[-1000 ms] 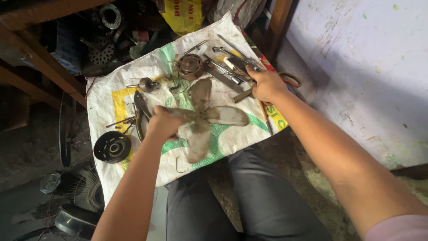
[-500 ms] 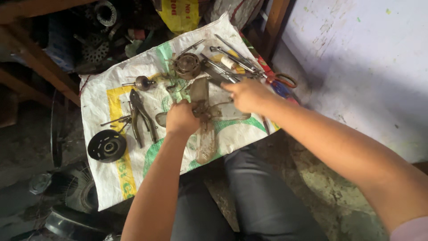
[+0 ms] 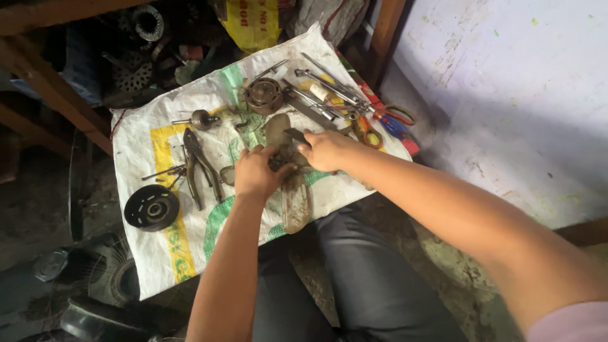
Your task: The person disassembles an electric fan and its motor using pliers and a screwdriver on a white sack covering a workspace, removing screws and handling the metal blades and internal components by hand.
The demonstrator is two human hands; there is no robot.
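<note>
The left hand grips the hub of a dirty fan blade, which lies between both hands over the white sack. The right hand pinches a small flat tool against the hub; pliers lie left of the left hand.

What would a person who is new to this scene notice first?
Two bare hands meet at the centre: the left hand and right hand hold a dirty brown fan blade over a white woven sack. Dark pliers and a black round pulley lie to the left.
</note>
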